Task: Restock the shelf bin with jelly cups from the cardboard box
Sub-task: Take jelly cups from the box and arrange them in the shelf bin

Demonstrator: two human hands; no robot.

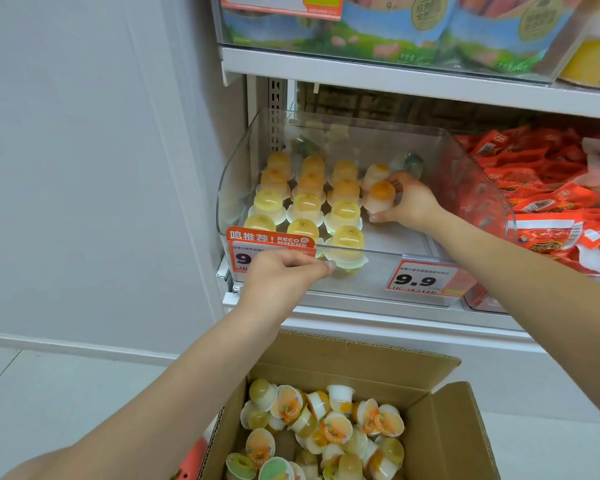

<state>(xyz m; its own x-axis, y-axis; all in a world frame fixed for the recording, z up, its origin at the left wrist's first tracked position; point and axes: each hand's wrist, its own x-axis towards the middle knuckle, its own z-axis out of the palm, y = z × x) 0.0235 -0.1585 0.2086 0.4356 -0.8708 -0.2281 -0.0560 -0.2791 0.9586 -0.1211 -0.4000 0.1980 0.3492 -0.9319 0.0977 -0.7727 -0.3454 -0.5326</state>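
Note:
A clear plastic shelf bin (471, 174) holds several upside-down jelly cups in neat rows on its left side. My right hand (411, 202) reaches inside the bin and grips an orange-topped jelly cup (380, 199) standing at the end of a row. My left hand (281, 275) rests at the bin's front lip, fingers pinched against a yellow jelly cup (347, 244) in the front row. Below, an open cardboard box (447, 431) holds a loose heap of jelly cups (326, 431).
Red snack packets (551, 188) fill the neighbouring bin on the right. Price tags reading 9.9 (418, 280) hang on the bin front. The upper shelf (395, 74) carries packaged goods. A white wall (84, 168) is on the left.

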